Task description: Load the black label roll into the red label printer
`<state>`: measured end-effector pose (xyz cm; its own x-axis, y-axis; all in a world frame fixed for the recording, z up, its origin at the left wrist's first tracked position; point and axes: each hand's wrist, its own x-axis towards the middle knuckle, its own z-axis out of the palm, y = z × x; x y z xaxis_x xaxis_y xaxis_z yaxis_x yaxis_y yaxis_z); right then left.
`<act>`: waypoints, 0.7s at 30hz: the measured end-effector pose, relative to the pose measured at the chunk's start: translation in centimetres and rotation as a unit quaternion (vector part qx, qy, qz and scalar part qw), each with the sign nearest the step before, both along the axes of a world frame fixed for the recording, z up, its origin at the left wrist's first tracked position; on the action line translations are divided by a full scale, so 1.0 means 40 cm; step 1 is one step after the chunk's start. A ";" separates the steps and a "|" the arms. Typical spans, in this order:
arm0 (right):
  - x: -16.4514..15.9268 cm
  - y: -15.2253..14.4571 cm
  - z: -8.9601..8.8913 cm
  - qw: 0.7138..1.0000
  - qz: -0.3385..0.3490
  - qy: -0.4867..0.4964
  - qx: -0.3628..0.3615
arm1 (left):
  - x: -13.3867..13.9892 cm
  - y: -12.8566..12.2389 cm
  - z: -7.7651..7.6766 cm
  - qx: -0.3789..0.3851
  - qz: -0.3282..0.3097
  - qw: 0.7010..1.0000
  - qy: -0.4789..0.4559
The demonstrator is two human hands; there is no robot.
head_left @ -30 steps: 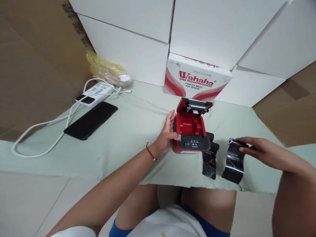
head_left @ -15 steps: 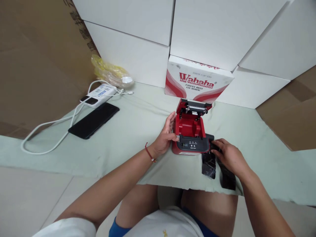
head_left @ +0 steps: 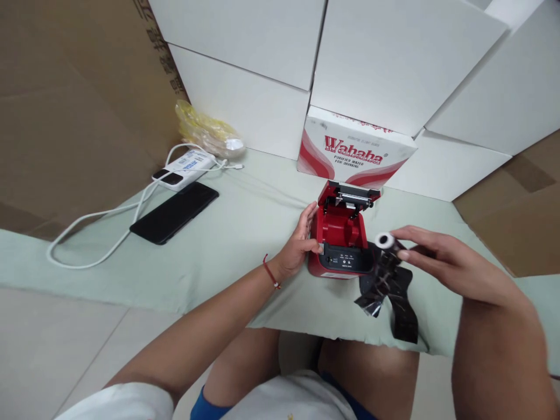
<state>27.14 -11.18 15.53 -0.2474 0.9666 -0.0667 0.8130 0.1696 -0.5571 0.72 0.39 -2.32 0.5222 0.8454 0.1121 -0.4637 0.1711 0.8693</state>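
Observation:
A small red and black printer (head_left: 345,265) sits near the front of the table with its lid (head_left: 350,195) raised, and its red roll bay is bare inside. My left hand (head_left: 301,242) grips its left side, thumb on the grey corner piece and fingers along the wall. To the right of the printer, my right hand (head_left: 437,259) pinches a small paper roll (head_left: 384,241) with a white end and a round hollow core. A glossy dark strip (head_left: 378,286) hangs below the roll. Another dark strip (head_left: 403,315) lies on the cloth beneath that hand.
A black phone (head_left: 175,213), a white power bank (head_left: 186,169) with a white cable (head_left: 94,216), and a yellow plastic bag (head_left: 207,128) lie at the left. A Wahaha carton (head_left: 356,149) stands behind the printer. White boxes and brown cardboard (head_left: 87,116) enclose the green-clothed table (head_left: 262,204).
My right hand has lifted the roll off the cloth and turned its white end toward the printer, drawing a dark strip up. My left hand stays on the printer.

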 end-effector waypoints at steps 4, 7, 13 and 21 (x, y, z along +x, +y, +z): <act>-0.128 0.097 -0.038 0.989 -0.014 -0.142 0.046 | 0.007 -0.002 -0.001 0.001 0.005 1.000 -0.003; -0.202 0.138 -0.073 0.959 -0.055 -0.277 0.031 | 0.007 -0.010 0.001 0.026 0.020 0.999 0.012; -0.270 0.168 -0.089 0.923 -0.075 -0.377 -0.025 | -0.024 -0.070 0.033 0.277 0.220 0.918 0.179; -0.279 0.188 -0.101 0.925 -0.087 -0.368 -0.017 | -0.028 -0.163 0.074 0.604 0.301 0.700 0.231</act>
<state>15.99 -3.65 11.51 0.0364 0.9816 -0.1873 0.9877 -0.0067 0.1565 -0.39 -6.13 0.62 0.3291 0.3615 0.8723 0.2435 -0.9251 0.2915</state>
